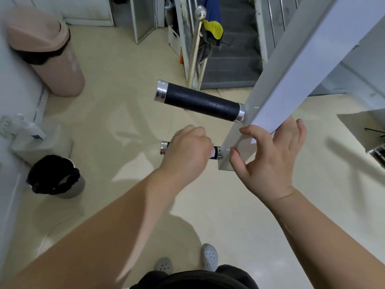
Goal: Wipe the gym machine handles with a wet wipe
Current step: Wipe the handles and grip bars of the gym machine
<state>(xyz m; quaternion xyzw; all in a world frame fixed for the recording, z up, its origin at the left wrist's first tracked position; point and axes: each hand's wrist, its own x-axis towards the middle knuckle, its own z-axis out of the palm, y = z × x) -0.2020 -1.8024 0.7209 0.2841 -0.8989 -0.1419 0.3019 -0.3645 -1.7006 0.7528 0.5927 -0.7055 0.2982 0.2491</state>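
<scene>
At the centre of the frame, the short chrome-capped lower handle (164, 148) of the gym machine is gripped by the left hand (187, 151), whose fingers are curled over it from above. A small white edge of the wet wipe (212, 152) shows at the right side of the fist, so the wipe is judged to be wrapped round the bar under the palm; most of it is hidden. The right hand (270, 159), at centre right, is held wide with fingers spread and lightly bent at the lower end of the white painted metal frame (291, 69); nothing is held, and firm contact with the frame cannot be confirmed.

Just above, the longer black textured upper handle (200, 102) with chrome end rings projects leftward from the same frame and is touched by nothing.

The handles can be expected to be rigid and fixed, so firm pressure may be applied. The wipe is soft, thin and damp, and is best folded round the bar and held in a full wrap, then twisted and slid along. More drag is likely on the textured black grip, and slipping on the chrome ends.

A pink swing-lid bin (52, 59) stands at upper left and a small black-lined bin (56, 178) at lower left.
</scene>
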